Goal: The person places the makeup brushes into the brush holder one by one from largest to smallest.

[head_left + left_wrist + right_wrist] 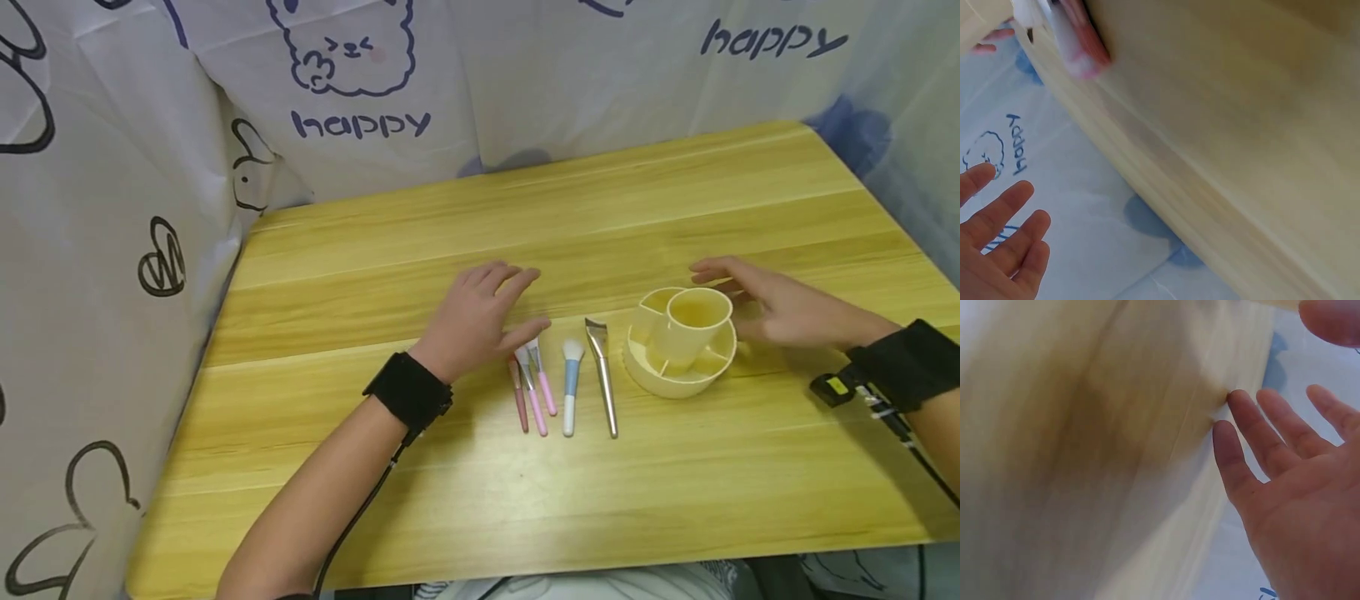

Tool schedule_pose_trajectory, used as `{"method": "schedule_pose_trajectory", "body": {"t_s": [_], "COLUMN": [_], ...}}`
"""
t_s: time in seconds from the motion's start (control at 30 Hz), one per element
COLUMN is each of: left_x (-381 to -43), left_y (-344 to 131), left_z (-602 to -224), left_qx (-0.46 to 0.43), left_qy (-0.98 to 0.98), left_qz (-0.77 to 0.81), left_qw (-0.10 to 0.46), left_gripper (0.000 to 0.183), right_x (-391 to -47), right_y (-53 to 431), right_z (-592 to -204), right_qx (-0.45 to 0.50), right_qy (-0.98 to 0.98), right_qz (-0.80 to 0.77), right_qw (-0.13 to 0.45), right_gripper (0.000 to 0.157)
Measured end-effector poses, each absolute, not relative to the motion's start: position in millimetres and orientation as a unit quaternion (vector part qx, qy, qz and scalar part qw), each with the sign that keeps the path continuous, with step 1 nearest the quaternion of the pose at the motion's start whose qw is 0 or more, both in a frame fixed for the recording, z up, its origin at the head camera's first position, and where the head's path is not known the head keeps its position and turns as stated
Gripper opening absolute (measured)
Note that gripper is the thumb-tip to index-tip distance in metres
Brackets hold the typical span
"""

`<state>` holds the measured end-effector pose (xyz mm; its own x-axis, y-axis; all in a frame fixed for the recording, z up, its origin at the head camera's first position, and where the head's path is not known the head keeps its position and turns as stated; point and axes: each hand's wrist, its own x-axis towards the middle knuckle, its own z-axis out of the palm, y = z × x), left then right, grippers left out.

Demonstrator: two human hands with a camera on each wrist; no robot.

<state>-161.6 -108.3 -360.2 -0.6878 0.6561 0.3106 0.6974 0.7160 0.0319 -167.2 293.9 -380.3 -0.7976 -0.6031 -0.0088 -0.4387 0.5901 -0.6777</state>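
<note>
My left hand (480,321) hovers with fingers spread and holds nothing. Its thumb overlaps the tops of the three small brushes (536,408), which lie close together, two with pink handles and one reddish-brown. Beside them are a makeup brush (571,392) with a blue and white handle and a silver brush (604,383) with a dark, flat tip. A round pale-yellow organizer (678,385) with a tall central cup and divided compartments stands to their right. My right hand (787,308) is at its right side, its palm bare and fingers extended in the right wrist view.
All of this is on a wooden table (465,508). White cloth (570,92) with dark drawings and lettering hangs behind the far edge and along the left side. Both wrists wear black straps (408,392) with cables.
</note>
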Motion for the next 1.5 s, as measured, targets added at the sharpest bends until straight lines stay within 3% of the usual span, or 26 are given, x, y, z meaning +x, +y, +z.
{"method": "schedule_pose_trajectory", "body": {"t_s": [0.33,0.47,0.73,0.97,1.1,1.27,1.5], "left_x": [-145.5,-137.5,-123.2,-114.2,-113.9,-113.3,-114.9], "left_y": [-80.1,-67.5,-46.8,-28.4,-19.6,-11.6,-6.3], "left_z": [-369.4,-370.4,-372.5,-370.5,-372.2,-374.7,-375.8], "left_qx": [-0.399,-0.395,-0.315,-0.277,-0.267,-0.258,-0.244], "left_qy": [-0.897,-0.897,-0.924,-0.931,-0.933,-0.941,-0.955], "left_qz": [-0.125,-0.152,-0.214,-0.237,-0.24,-0.22,-0.166], "left_qw": [0.146,0.129,0.033,-0.017,-0.018,-0.016,-0.02], "left_gripper": [0.052,0.044,0.049,0.037,0.033,0.045,0.049], "right_x": [-144.5,-136.5,-129.9,-130.2,-130.5,-130.4,-131.2], "right_y": [288.4,282.4,272.4,271.2,270.0,271.4,275.4], "right_z": [-378.4,-378.5,-384.6,-392.0,-395.4,-400.4,-406.5], "right_qx": [-0.268,-0.251,-0.238,-0.231,-0.24,-0.233,-0.232], "right_qy": [0.875,0.878,0.874,0.866,0.859,0.862,0.856], "right_qz": [-0.357,-0.36,-0.385,-0.408,-0.417,-0.417,-0.432], "right_qw": [0.186,0.192,0.178,0.173,0.175,0.167,0.165], "right_gripper": [0.117,0.123,0.126,0.126,0.118,0.107,0.105]}}
